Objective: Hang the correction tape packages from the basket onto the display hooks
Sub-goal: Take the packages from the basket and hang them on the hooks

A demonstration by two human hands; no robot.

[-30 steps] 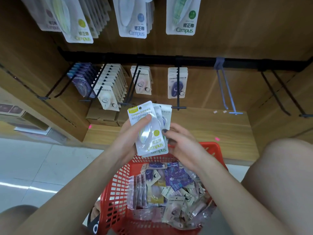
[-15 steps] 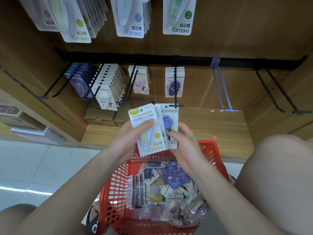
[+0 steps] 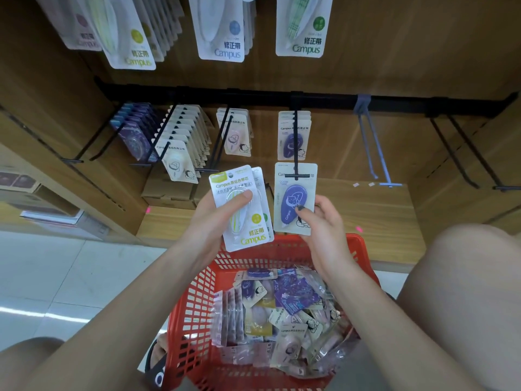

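My left hand [image 3: 214, 218] grips a small stack of white Campus correction tape packages [image 3: 242, 210], a green-striped one in front. My right hand [image 3: 324, 230] pinches the lower part of a purple correction tape package [image 3: 294, 198] and holds its top at the tip of a black display hook [image 3: 296, 153]. Further back on that hook hang matching purple packages [image 3: 294, 135]. The red basket [image 3: 197, 300] below my hands holds several mixed packages.
Other hooks on the black rail carry blue [image 3: 135, 134], white [image 3: 183, 148] and pink [image 3: 235, 134] packages. A grey hook [image 3: 372, 148] and black hooks [image 3: 462, 153] at right hang bare. Larger Campus packs [image 3: 225, 26] hang above. My knee [image 3: 465, 277] is at right.
My right hand has pulled the purple package out of the stack in my left hand and lifted it to the tip of the hook. My left hand keeps the remaining packages.
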